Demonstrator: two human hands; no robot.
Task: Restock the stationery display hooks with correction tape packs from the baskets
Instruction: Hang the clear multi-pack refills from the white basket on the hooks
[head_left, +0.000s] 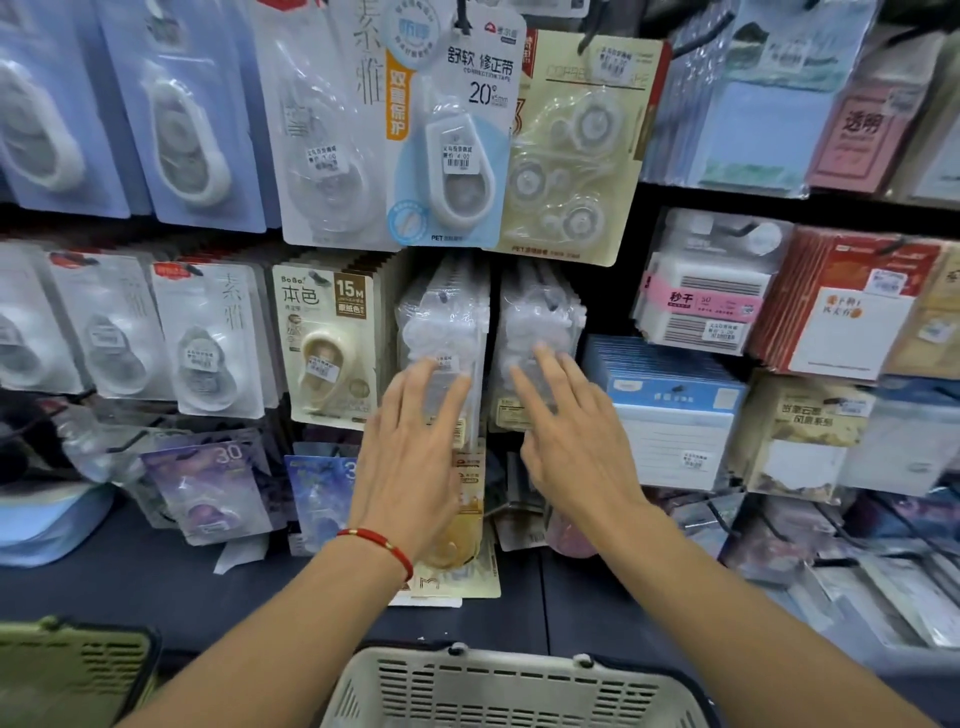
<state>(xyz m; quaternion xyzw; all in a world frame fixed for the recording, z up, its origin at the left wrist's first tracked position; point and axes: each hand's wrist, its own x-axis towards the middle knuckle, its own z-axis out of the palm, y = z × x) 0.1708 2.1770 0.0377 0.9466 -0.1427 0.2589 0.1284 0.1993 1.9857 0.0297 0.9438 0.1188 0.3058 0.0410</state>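
Two thick stacks of clear correction tape packs hang side by side on middle-row hooks. My left hand (410, 441), with a red bracelet at the wrist, lies flat with straight fingers against the left stack (444, 317). My right hand (566, 421) presses its straight fingers against the right stack (540, 312). Neither hand grips a pack. A beige basket (511, 688) stands below, at the bottom centre; its contents are out of view. An olive basket (72, 667) sits at the bottom left.
Larger correction tape cards (457, 140) hang on the row above, and a beige 15M pack (330, 343) hangs to the left. Sticky-note and notepad packs (696, 306) fill the right side. Loose packs (208, 483) lie on the dark shelf (130, 577) below.
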